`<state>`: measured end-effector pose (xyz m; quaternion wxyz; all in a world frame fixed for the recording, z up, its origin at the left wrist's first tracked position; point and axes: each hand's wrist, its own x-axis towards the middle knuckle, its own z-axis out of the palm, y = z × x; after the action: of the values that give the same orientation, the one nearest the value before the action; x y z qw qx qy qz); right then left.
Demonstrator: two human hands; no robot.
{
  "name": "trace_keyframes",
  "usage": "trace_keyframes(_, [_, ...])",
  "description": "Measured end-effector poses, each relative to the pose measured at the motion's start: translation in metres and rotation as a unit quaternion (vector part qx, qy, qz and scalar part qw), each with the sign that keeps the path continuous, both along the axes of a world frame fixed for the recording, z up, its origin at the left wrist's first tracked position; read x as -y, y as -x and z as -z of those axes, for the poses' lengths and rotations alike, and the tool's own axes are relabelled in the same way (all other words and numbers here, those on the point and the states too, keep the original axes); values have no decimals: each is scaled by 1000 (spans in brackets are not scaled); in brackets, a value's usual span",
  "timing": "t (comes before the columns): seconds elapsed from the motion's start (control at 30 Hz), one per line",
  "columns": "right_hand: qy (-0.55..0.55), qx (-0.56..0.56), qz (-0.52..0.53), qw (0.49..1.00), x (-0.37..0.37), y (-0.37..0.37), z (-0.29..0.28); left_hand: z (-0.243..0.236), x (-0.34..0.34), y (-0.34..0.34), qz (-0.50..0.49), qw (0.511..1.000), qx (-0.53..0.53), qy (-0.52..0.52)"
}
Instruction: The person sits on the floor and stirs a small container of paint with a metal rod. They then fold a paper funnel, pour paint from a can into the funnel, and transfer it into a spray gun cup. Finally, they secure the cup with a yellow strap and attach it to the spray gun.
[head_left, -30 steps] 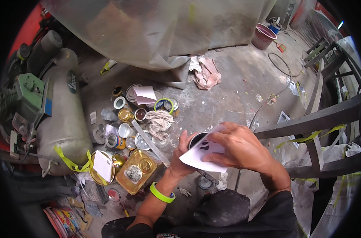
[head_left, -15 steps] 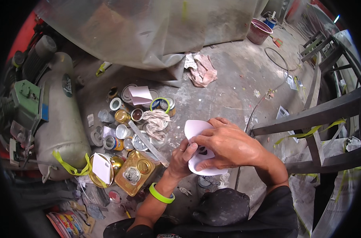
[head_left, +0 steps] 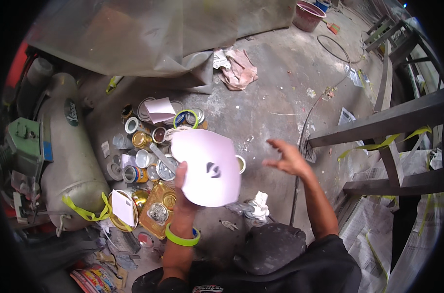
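Note:
My left hand (head_left: 184, 188) grips a pale, slightly curved sheet of paper (head_left: 210, 158) by its lower left edge, with the thumb on top. A dark printed mark shows near the paper's middle. Behind the paper's right edge peeks a pale round rim (head_left: 241, 164) whose kind I cannot make out. To the right, apart from the sheet, my right hand (head_left: 285, 158) is open with its fingers spread. A yellow-green roll of tape (head_left: 183, 235) circles my left wrist. The sheet covers part of a group of tins and cups left of it.
Left of the paper stand several paint cups, a gold rectangular can (head_left: 156, 210) and a folded pink paper (head_left: 159, 110). An air compressor tank (head_left: 73, 156) fills the left side. At right are dark wooden frames (head_left: 378, 124); a hose (head_left: 305, 127) crosses the floor.
My right hand has let go of the paper and moved right, opening. My left hand has moved left with the paper, which was folded or curled and is now spread nearly flat.

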<state>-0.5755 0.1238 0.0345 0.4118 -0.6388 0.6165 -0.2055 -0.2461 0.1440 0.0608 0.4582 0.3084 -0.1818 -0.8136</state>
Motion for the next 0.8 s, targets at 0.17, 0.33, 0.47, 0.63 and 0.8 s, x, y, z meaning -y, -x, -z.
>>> trace_keyframes(0.17, [-19,-15,-50,998,-30,-39,138,-9,10,-18,-55,993,93,56])
trace_keyframes(0.33, [-18,86,8,996,-15,-89,165,0,7,-13,-114,957,218,152])
trace_keyframes(0.47, [12,128,22,991,-14,-100,159,14,5,-11,-147,891,334,269])
trace_keyframes(0.63, [89,183,32,979,-6,-70,90,62,14,-17,-134,635,521,555])
trace_keyframes(0.8, [186,114,-11,976,14,-33,-72,67,25,-5,-95,669,497,544])
